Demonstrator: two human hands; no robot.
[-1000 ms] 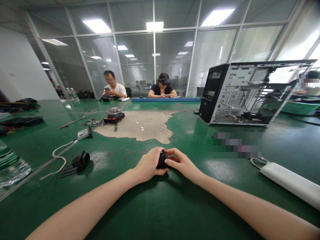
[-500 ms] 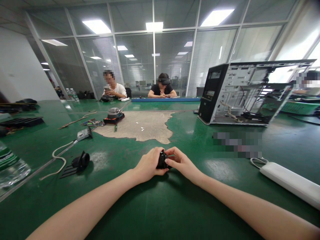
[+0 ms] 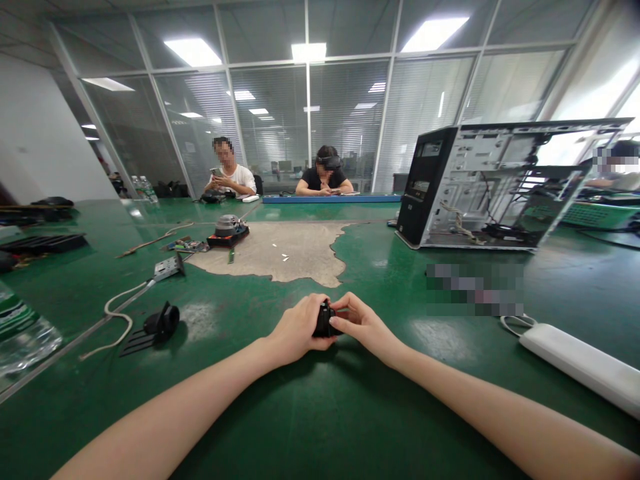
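Tabletop (image 3: 320,420) green (tan patch (image 3: 305,253) midway) — left hand (image 3: 299,327) clasping, right hand (image 3: 363,327) pinching black part (image 3: 324,323) — glass partition (image 3: 270,120) beyond.

My left hand (image 3: 296,328) wraps around a small black part (image 3: 323,325) over the green table (image 3: 280,413), and the thumb and fingers of my right hand (image 3: 364,325) touch its right side. To my left lie a black bracket (image 3: 164,320), a pale cord (image 3: 131,321) and a bottle (image 3: 25,337). An open PC case (image 3: 433,190) stands to my right, beyond a white strip (image 3: 583,363). Across from me sit two people (image 3: 243,179), one holding a phone (image 3: 216,173).
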